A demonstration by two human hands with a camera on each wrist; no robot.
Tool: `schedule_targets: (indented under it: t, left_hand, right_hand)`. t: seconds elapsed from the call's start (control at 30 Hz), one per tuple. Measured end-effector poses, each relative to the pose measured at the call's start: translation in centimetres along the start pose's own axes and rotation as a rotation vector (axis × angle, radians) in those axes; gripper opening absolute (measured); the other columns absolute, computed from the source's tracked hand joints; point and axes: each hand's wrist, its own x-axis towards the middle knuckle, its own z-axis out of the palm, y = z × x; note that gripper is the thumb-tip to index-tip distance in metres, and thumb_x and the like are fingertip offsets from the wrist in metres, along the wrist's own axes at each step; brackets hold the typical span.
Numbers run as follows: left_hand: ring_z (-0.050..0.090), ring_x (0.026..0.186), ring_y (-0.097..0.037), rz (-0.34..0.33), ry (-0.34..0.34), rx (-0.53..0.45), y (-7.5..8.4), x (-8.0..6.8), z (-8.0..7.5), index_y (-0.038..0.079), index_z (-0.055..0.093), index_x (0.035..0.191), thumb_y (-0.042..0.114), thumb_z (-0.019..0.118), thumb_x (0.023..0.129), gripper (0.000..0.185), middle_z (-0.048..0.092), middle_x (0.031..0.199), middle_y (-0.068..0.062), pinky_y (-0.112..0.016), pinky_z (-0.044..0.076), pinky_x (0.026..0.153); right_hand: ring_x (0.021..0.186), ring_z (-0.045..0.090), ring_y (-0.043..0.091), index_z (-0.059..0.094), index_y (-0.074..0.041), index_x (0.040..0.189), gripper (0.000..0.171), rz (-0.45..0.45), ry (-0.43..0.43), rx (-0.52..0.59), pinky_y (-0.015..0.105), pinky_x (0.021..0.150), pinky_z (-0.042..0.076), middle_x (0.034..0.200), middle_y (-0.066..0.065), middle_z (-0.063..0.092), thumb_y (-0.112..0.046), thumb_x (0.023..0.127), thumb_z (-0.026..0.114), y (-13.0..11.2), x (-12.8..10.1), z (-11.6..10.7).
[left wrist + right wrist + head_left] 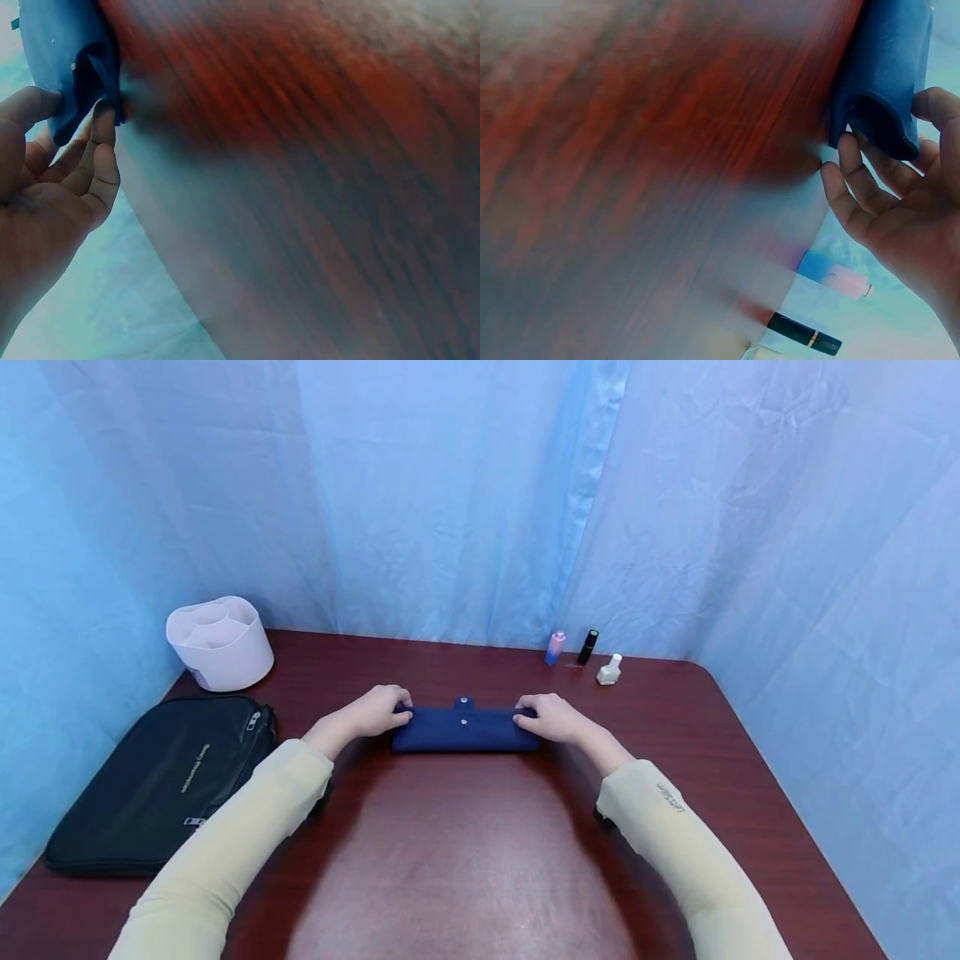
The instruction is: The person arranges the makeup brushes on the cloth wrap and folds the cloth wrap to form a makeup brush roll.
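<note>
A navy-blue folded pouch (465, 739) lies lengthwise across the middle of the table, its short tab with a metal snap (464, 701) sticking up at the far edge. A second snap stud shows on its upper face. My left hand (372, 712) grips the left end, thumb on the near side. At the right end my right hand (557, 718) holds it the same way. Seen from the left wrist, the open end of the pouch (82, 82) is pinched between thumb and fingers. From the right wrist, the pouch (889, 60) shows a rolled, hollow end between thumb and fingers.
A black zippered bag (142, 785) lies at the left, beside my left sleeve. Behind it stands a white divided organizer (232, 660). At the back right are a pink-blue bottle (555, 647), a black tube (588, 647) and a nail polish bottle (610, 672). Blue curtains enclose the table.
</note>
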Motion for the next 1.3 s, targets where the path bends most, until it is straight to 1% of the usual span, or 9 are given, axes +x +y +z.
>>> schedule_targets:
  t: [0.23, 0.43, 0.6, 0.77, 0.9, 1.03, 1.13, 1.2, 1.3]
  left_hand:
    - [0.058, 0.091, -0.022, -0.013, 0.007, -0.036, -0.9, 0.7, 0.6, 0.004, 0.065, 0.100, 0.016, 0.060, 0.093, 0.015, 0.065, 0.102, -0.011, -0.038, 0.048, 0.083]
    - [0.060, 0.098, -0.022, 0.013, 0.017, -0.076, -1.2, 0.9, 0.6, 0.007, 0.065, 0.104, 0.015, 0.064, 0.091, 0.015, 0.066, 0.103, -0.008, -0.039, 0.048, 0.088]
    - [0.056, 0.087, -0.018, 0.043, 0.011, -0.121, -1.4, 0.8, 0.7, 0.010, 0.063, 0.098, 0.014, 0.067, 0.088, 0.012, 0.062, 0.092, -0.005, -0.034, 0.047, 0.079]
    - [0.053, 0.079, -0.016, 0.092, -0.030, -0.141, -1.1, 0.5, 0.8, 0.010, 0.062, 0.094, 0.014, 0.070, 0.086, 0.012, 0.059, 0.084, -0.002, -0.031, 0.045, 0.073]
    - [0.054, 0.078, -0.015, 0.104, -0.039, -0.084, -0.2, 0.0, 0.8, 0.011, 0.066, 0.091, 0.015, 0.072, 0.084, 0.010, 0.060, 0.085, -0.001, -0.031, 0.047, 0.073]
    - [0.058, 0.086, -0.018, 0.146, 0.045, 0.031, 1.4, -0.7, 0.8, 0.011, 0.069, 0.093, 0.016, 0.069, 0.087, 0.008, 0.061, 0.093, -0.003, -0.035, 0.049, 0.080]
    - [0.058, 0.100, -0.022, 0.183, 0.088, 0.051, 2.8, -1.4, 1.0, 0.011, 0.069, 0.103, 0.019, 0.065, 0.090, 0.016, 0.062, 0.106, -0.006, -0.041, 0.047, 0.089]
    - [0.055, 0.110, -0.024, 0.204, 0.071, 0.049, 3.6, -1.8, 1.4, 0.011, 0.066, 0.113, 0.023, 0.065, 0.090, 0.026, 0.060, 0.117, -0.007, -0.046, 0.044, 0.094]
    - [0.048, 0.123, -0.028, 0.213, 0.013, 0.060, 4.3, -2.4, 2.0, 0.013, 0.060, 0.125, 0.027, 0.065, 0.090, 0.038, 0.054, 0.131, -0.008, -0.053, 0.038, 0.099]
  right_hand:
    - [0.095, 0.057, 0.022, 0.065, -0.006, 0.107, 0.023, -0.014, -0.009, 0.023, 0.040, 0.090, 0.047, 0.105, 0.008, 0.063, -0.024, 0.095, 0.055, 0.4, 0.5, 0.1]
    - [0.104, 0.054, 0.025, 0.061, -0.007, 0.112, 0.023, -0.015, -0.034, 0.080, 0.043, 0.098, 0.043, 0.114, 0.010, 0.060, -0.022, 0.095, 0.055, 0.9, 0.7, 0.3]
    - [0.103, 0.053, 0.023, 0.057, -0.013, 0.113, 0.019, -0.016, -0.061, 0.164, 0.042, 0.098, 0.042, 0.112, 0.007, 0.060, -0.020, 0.095, 0.057, 1.0, 0.9, 0.4]
    - [0.100, 0.054, 0.019, 0.056, -0.019, 0.111, 0.017, -0.029, -0.071, 0.164, 0.041, 0.095, 0.044, 0.106, 0.003, 0.060, -0.019, 0.094, 0.059, 1.1, 0.5, 0.7]
    - [0.099, 0.055, 0.018, 0.058, -0.020, 0.110, 0.016, -0.059, -0.065, 0.147, 0.041, 0.094, 0.044, 0.104, 0.001, 0.061, -0.018, 0.094, 0.059, 1.1, 0.0, 0.9]
    - [0.096, 0.054, 0.018, 0.058, -0.019, 0.108, 0.015, -0.082, -0.056, 0.121, 0.040, 0.092, 0.044, 0.102, 0.001, 0.061, -0.017, 0.093, 0.060, 1.1, -0.4, 1.3]
    - [0.095, 0.053, 0.018, 0.058, -0.019, 0.108, 0.015, -0.091, -0.047, 0.108, 0.039, 0.089, 0.044, 0.101, 0.001, 0.059, -0.017, 0.093, 0.060, 1.0, -0.6, 1.4]
    - [0.095, 0.052, 0.019, 0.057, -0.018, 0.108, 0.015, -0.095, -0.042, 0.099, 0.038, 0.088, 0.044, 0.100, 0.002, 0.057, -0.018, 0.094, 0.059, 0.9, -0.8, 1.4]
    - [0.093, 0.051, 0.018, 0.057, -0.018, 0.109, 0.015, -0.101, -0.044, 0.070, 0.037, 0.086, 0.044, 0.099, 0.001, 0.056, -0.018, 0.094, 0.059, 0.9, -1.2, 1.3]
